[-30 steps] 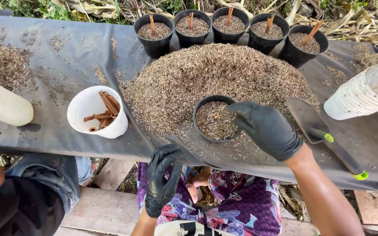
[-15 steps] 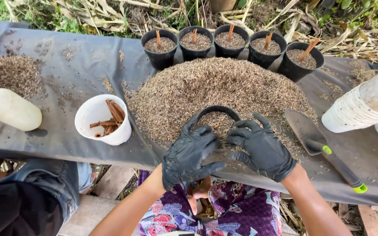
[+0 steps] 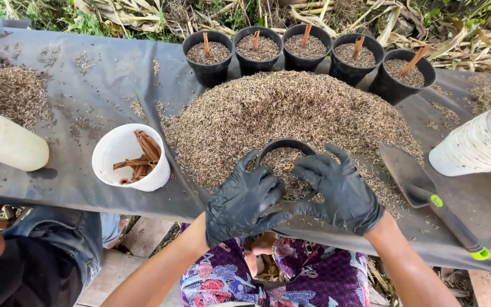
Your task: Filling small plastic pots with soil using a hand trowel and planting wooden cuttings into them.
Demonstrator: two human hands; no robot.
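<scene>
Spreading wide, the fingers (image 3: 255,170) of the left hand in a black glove (image 3: 244,200) are touching the near rim of a small round black plastic pot (image 3: 287,149). The right hand in a black glove (image 3: 339,190) is also resting open on the pot, fingers apart. The pot is sitting in a big brown heap of dry husks (image 3: 291,111) on a dark grey sheet (image 3: 86,79), and husks are filling it. A grey metal trowel with a black handle (image 3: 421,190) is lying just to the right.

Two bare arms reaching forward, both hands in black gloves, left hand (image 3: 244,200) palm down with fingers spread, right hand (image 3: 339,190) close beside it, fingers spread and bent, fingertips nearly touching
</scene>
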